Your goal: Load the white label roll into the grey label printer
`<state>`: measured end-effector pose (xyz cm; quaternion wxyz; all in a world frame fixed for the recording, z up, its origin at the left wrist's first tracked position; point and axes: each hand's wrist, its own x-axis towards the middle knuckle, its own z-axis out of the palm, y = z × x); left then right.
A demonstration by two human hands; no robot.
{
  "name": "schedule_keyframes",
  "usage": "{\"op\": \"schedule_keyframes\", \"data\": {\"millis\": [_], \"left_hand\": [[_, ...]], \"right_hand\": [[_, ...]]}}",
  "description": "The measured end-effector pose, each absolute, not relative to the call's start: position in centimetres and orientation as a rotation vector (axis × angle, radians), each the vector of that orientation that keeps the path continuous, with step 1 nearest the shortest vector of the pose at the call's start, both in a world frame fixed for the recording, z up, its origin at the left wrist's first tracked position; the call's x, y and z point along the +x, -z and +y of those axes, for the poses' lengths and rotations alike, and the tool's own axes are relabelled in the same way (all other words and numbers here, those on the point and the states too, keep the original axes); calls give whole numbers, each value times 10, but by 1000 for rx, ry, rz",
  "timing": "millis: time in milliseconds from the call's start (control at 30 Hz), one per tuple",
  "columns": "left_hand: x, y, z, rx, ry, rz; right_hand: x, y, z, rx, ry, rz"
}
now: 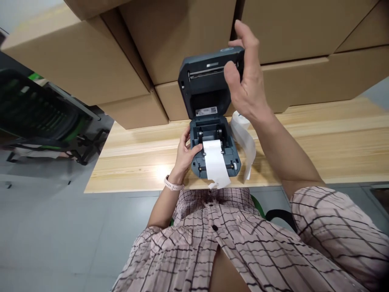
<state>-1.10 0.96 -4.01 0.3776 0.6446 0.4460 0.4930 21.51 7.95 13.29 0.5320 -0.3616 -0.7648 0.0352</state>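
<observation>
A dark grey label printer (196, 171) sits at the table's front edge with its lid (202, 67) raised. My left hand (184, 154) grips the left side of the base, the thumb over the rim by the paper and the fingers along the outer wall. At the lid's upper right corner, my right hand (247, 81) has its thumb on the inner face; some of its fingers are hidden behind the lid. White label paper (216, 162) comes out of the printer's bay and hangs over its front, its end torn. Right of the printer stands a partly unwound paper roll (240, 118).
Large cardboard boxes (179, 36) are stacked along the back of the wooden table (133, 154), close behind the raised lid. An office chair (39, 113) stands on the grey floor to the left.
</observation>
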Motion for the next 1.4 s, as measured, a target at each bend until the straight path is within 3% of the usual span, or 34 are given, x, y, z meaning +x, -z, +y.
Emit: {"op": "schedule_keyframes", "data": {"millis": [200, 400, 633, 967, 1067, 1233, 1400], "left_hand": [[-12, 40, 9, 1640, -1260, 1172], [-8, 32, 8, 1554, -1309, 1104], [-16, 17, 6, 1285, -1290, 997], [-18, 15, 3, 1301, -1291, 1013], [-16, 14, 2, 1329, -1298, 1030], [-16, 14, 2, 1328, -1302, 1024], [-16, 15, 2, 1336, -1299, 1028]], "right_hand": [[209, -117, 60, -976, 120, -1723], [207, -69, 29, -909, -249, -2691], [211, -68, 44, -932, -536, -2900], [299, -89, 30, -571, -1274, -2258], [355, -77, 7, -769, -1203, -1991], [399, -37, -9, -1485, -1037, -1905], [402, -19, -3, -1538, -1189, -1928]]}}
